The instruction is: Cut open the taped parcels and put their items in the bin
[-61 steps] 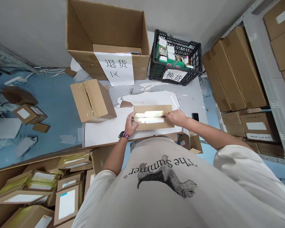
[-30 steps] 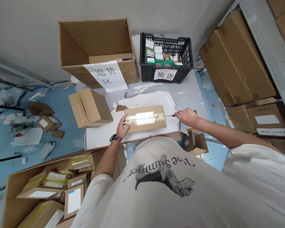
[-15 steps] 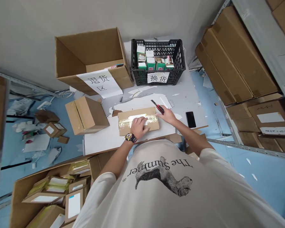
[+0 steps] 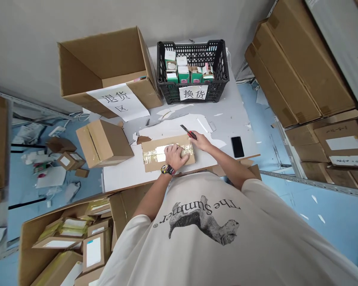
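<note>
Since the earlier frame, the left hand (image 4: 174, 156) has slid from the carton's end onto its middle, and the right hand (image 4: 201, 142) has moved from the carton's right end to its far edge. The left hand lies open and palm-down on the flat brown carton (image 4: 167, 161), over the clear packing tape (image 4: 185, 149), with a wristwatch (image 4: 168, 170) on its wrist. The right hand is closed around one red-and-black box cutter (image 4: 188, 133), just beside the carton, with the blade pointing past the far edge. The carton rests near the front edge of the white bench (image 4: 241, 119). One phone (image 4: 237, 147) lies towards the right edge, and one taped carton (image 4: 104, 143) sits at the left edge. At the far edge stand one black plastic crate (image 4: 192, 49), holding about six small boxes, and one open carton (image 4: 104, 67). Each has a paper sign. Below the front edge, another open carton (image 4: 65, 242) holds at least five parcels. Three long cartons (image 4: 298, 67) fill the metal shelving on the right, above a blue floor (image 4: 340, 234).
</note>
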`<control>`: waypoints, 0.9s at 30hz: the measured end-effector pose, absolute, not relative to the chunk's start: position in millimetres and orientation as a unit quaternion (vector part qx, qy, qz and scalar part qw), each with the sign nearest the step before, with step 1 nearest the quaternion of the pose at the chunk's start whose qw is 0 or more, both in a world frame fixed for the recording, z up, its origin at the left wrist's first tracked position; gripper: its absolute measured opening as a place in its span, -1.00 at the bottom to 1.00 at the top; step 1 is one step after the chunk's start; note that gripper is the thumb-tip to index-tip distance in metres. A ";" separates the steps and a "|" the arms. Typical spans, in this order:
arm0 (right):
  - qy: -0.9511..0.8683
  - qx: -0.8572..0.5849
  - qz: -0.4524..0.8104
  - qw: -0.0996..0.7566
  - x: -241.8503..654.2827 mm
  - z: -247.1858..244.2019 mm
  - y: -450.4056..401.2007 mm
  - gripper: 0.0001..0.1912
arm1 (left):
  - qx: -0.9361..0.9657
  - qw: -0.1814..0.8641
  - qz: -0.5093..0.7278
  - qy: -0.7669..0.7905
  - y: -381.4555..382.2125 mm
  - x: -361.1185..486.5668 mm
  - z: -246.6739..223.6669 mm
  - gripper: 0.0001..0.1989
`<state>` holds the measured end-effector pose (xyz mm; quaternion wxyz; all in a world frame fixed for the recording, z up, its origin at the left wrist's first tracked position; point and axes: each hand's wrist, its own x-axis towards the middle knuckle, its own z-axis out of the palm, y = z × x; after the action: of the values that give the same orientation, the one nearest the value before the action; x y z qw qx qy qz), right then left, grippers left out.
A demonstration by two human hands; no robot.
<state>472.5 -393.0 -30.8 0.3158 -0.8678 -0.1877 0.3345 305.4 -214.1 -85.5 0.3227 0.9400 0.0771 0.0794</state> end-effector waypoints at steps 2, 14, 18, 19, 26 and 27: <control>-0.159 -0.847 0.348 0.370 477.1 -27.2 -413.6 -0.52 | 0.939 0.324 0.097 0.071 -215.5 301.4 -84.2 -0.67; -0.237 -0.801 0.460 0.301 450.2 -11.5 -507.3 -0.64 | 0.933 0.336 0.117 0.061 -218.6 295.8 -86.2 -0.81; -0.255 -0.806 0.465 0.263 453.9 -11.9 -493.3 -0.65 | 0.935 0.328 0.121 0.061 -217.9 297.3 -86.1 -0.81; -0.264 -0.812 0.455 0.251 455.7 -11.3 -490.1 -0.66 | 0.936 0.325 0.124 0.062 -218.0 297.7 -86.0 -0.81; -0.218 -0.788 0.505 0.276 465.2 -15.6 -487.5 -0.71 | 0.950 0.288 0.097 0.079 -221.6 299.0 -78.4 -0.77; -0.199 -0.774 0.527 0.289 465.1 -18.2 -488.9 -0.71 | 0.954 0.276 0.084 0.084 -222.3 299.3 -76.4 -0.77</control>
<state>465.1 -488.9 -18.2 0.2894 -0.7737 -0.1986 0.5274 299.3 -222.3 -76.4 0.2763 0.9536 0.0843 0.0843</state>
